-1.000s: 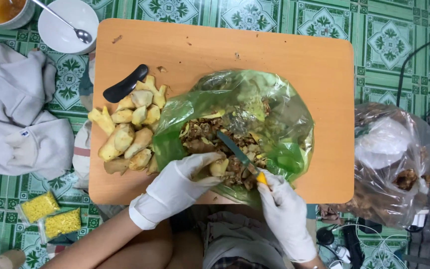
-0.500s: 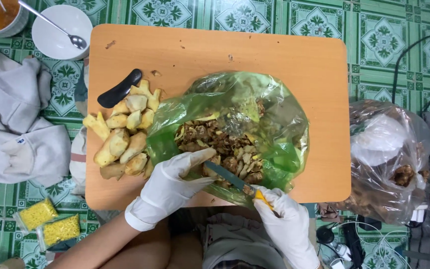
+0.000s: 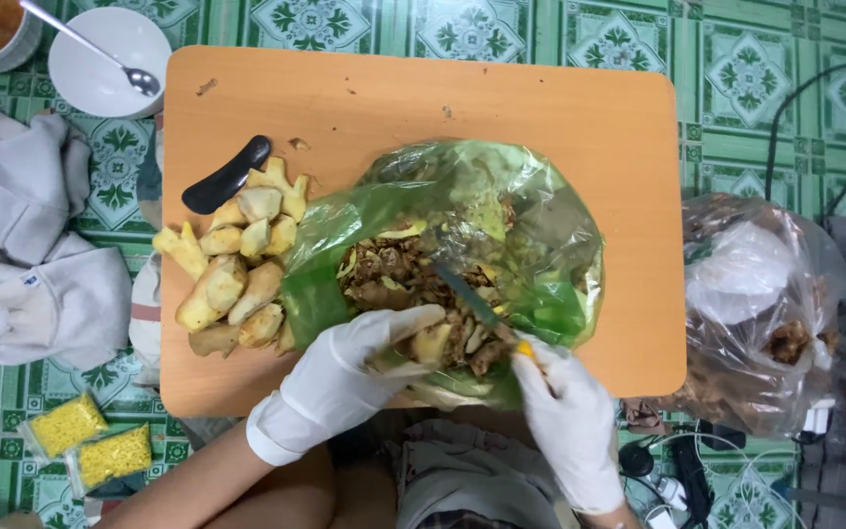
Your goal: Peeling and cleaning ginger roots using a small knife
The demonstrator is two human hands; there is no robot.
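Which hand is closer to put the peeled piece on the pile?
Probably the left hand: it already holds the piece, and the peeled pile lies on its side. The right hand holds the knife.

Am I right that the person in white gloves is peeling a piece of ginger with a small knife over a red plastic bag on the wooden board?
Not quite: the plastic bag is green, not red, as the head view shows. The rest holds: the gloved left hand grips a piece of ginger and the right hand works a small knife over the bag on the wooden board.
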